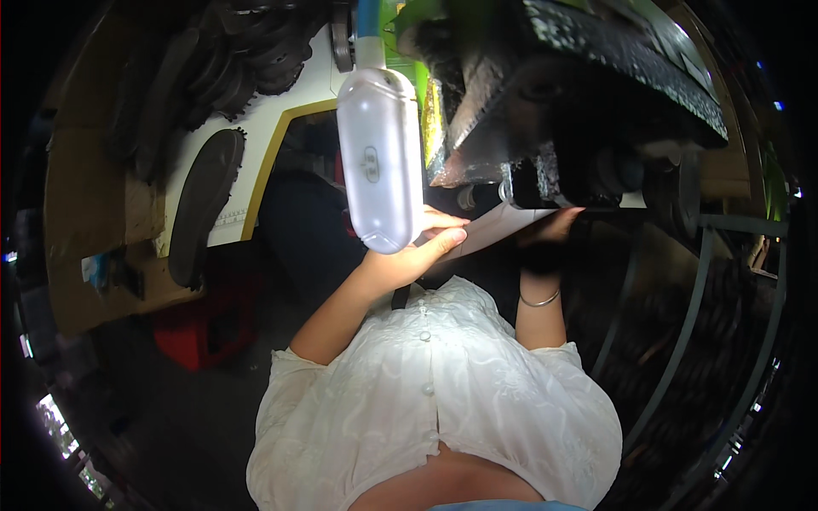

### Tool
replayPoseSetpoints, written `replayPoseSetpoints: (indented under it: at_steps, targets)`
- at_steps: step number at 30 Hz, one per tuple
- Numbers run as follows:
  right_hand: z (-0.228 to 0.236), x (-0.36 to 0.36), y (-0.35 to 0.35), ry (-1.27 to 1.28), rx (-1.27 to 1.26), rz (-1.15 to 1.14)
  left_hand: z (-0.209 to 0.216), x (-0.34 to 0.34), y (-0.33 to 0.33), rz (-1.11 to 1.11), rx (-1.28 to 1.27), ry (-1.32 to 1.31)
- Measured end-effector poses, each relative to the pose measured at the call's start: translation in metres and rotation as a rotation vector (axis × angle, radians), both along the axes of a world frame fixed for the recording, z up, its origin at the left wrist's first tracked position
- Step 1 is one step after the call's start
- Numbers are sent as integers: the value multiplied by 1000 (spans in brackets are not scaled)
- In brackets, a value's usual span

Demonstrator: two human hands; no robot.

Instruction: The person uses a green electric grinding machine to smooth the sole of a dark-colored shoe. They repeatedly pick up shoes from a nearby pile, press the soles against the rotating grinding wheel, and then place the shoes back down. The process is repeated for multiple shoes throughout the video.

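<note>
Dark machine (630, 94) upper right, white tabletop (260, 136) upper left, frosted oblong lamp (379, 162) between them, black shoe sole (207, 200) on the tabletop. Thin whitish strip (503, 228) slants by the machine's near edge, left hand (413, 253) pinching one end; right hand (558, 228) at the other, shadowed, can't tell if gripping.
</note>
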State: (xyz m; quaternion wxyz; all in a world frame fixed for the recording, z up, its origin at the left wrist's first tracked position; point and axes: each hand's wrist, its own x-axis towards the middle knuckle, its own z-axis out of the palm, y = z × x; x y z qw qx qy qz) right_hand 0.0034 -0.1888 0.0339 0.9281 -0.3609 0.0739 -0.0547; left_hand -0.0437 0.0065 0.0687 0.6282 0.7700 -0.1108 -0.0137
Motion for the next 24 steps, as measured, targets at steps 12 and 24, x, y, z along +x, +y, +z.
replayPoseSetpoints:
  at_steps: [12,24]
  targets:
    - [32,-11,2,-655,-525,293,-50,-18,-14,198,-72,-44]
    - [-20,0,-36,-74,-571,-112,-82,-47,15,161,-550,475]
